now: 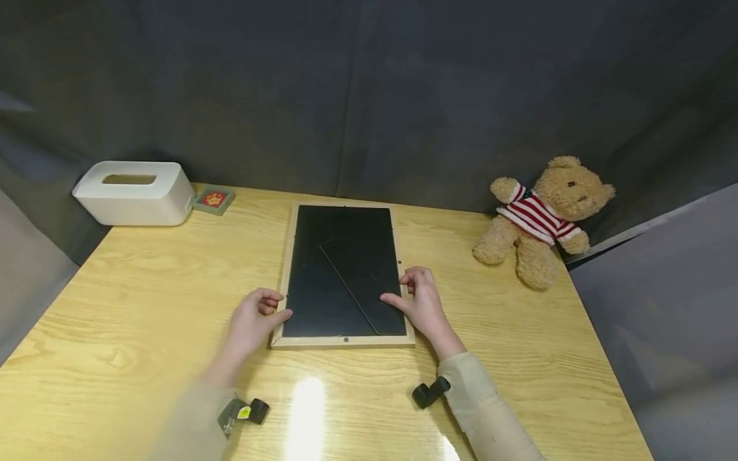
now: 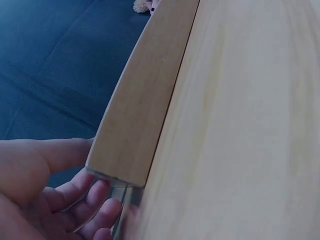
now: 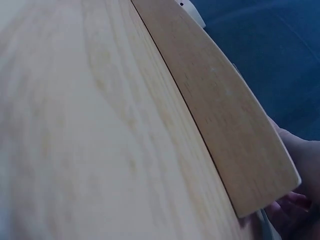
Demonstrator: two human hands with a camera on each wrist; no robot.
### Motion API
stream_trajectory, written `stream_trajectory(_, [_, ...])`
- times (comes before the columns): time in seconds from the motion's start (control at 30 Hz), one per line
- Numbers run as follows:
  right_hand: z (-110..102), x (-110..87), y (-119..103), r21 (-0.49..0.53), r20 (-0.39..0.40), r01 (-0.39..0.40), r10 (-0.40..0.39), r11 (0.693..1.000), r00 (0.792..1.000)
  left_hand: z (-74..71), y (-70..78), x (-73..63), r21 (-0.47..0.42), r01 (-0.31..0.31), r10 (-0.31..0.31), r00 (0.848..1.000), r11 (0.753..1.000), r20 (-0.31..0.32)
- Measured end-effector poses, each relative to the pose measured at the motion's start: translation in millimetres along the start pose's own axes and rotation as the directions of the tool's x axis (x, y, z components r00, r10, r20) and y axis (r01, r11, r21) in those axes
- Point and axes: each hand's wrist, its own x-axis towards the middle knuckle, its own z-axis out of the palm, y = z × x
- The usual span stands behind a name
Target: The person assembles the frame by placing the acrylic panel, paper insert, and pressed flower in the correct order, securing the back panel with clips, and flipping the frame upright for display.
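Observation:
A picture frame (image 1: pixel 314 342) with a pale wooden border lies back side up on the table, its long sides running away from me. Its black backing (image 1: pixel 314 294) carries a slanted black stand leg (image 1: pixel 369 275) that lies flat against it. My left hand (image 1: pixel 252 322) grips the left border near the front corner, thumb over the top and fingers curled at the outer side. On the opposite border, slightly farther back, my right hand (image 1: pixel 425 306) holds it with the thumb over the backing. Both wrist views show the wooden side edge (image 2: pixel 142 95) close up.
At the back left stands a white tissue box (image 1: pixel 135 210), beside a small grey-green square (image 1: pixel 214 200) with a red picture. A teddy bear (image 1: pixel 533 221) in a striped shirt sits at the back right. A dark curtain (image 1: pixel 346 96) hangs behind the wooden table (image 1: pixel 155 288).

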Motion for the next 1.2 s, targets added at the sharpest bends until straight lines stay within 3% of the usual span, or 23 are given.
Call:
stream_trajectory(0.2, [1.8, -1.6, 0.2, 0.020, -0.035, 0.000, 0.000, 1.000, 0.999, 2.9, -0.2, 2.2, -0.025, 0.051, -0.052, 0.998, 0.998, -0.035])
stream_trajectory(0.47, [3.8, -5.1, -2.0, 0.068, -0.084, 0.001, 0.004, 0.998, 0.996, 6.6, 1.4, 1.7, -0.058, 0.053, -0.057, 0.996, 0.997, -0.069])
stream_trajectory(0.67, [5.0, -6.6, -2.1, 0.051, -0.066, 0.034, -0.031, 0.998, 0.997, 9.1, -1.5, 0.1, -0.131, 0.060, -0.072, 0.993, 0.990, -0.089])
stream_trajectory(0.8, [4.8, -7.0, -1.9, 0.047, -0.077, 0.056, -0.052, 0.997, 0.996, 8.1, -2.9, -0.1, -0.161, 0.049, -0.062, 0.995, 0.986, -0.080])
stream_trajectory(1.2, [6.6, -5.6, -2.8, -0.050, -0.075, 0.126, -0.129, 0.991, 0.989, 3.7, -2.9, -0.4, -0.145, 0.021, -0.031, 0.997, 0.989, -0.066])
